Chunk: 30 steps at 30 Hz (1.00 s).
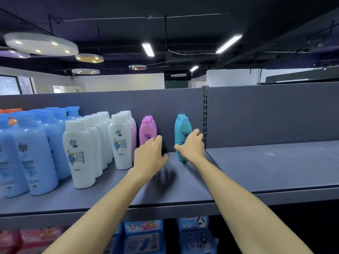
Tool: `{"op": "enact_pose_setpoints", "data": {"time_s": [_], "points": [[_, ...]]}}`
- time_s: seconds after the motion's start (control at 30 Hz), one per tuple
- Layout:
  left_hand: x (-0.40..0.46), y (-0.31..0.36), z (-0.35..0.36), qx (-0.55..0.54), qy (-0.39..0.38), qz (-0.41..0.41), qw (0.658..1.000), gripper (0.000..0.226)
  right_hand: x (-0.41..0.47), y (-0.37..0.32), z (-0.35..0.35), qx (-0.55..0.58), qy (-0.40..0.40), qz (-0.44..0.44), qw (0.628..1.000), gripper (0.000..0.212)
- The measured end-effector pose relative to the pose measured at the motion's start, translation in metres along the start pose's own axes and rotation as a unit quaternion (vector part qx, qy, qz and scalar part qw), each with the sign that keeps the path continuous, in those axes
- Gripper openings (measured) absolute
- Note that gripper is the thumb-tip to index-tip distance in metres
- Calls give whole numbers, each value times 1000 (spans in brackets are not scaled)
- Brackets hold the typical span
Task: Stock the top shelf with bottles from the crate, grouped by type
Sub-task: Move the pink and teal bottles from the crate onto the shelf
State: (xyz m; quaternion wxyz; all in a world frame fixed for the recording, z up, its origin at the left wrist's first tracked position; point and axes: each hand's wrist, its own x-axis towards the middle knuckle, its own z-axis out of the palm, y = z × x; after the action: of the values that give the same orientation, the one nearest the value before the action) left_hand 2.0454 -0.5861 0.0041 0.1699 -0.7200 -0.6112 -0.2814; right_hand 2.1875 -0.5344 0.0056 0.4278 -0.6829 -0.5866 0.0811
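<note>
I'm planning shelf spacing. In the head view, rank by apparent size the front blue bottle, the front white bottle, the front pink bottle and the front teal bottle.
1. Front blue bottle, though it stands nearest the camera.
2. Front white bottle.
3 and 4. Front pink bottle and front teal bottle: they look alike, partly hidden by the left hand and right hand.

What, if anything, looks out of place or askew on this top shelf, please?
Nothing stands out. The blue bottles, white bottles, pink bottles and teal bottles stand upright in tidy rows by type; no spill or damage shows.
</note>
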Motion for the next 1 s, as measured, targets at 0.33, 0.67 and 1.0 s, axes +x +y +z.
{"op": "enact_pose_setpoints", "data": {"time_s": [0.33,0.67,1.0], "points": [[-37,-38,-26,-30,11,4,999,32,-35,-8,-13,-74,-34,-1,997,91],[-90,-82,-65,-82,12,-4,997,29,-129,-52,-21,-221,-80,-80,969,65],[-273,-157,-42,-39,-6,86,995,26,-337,-8,42,-107,-133,-252,953,35]]}}
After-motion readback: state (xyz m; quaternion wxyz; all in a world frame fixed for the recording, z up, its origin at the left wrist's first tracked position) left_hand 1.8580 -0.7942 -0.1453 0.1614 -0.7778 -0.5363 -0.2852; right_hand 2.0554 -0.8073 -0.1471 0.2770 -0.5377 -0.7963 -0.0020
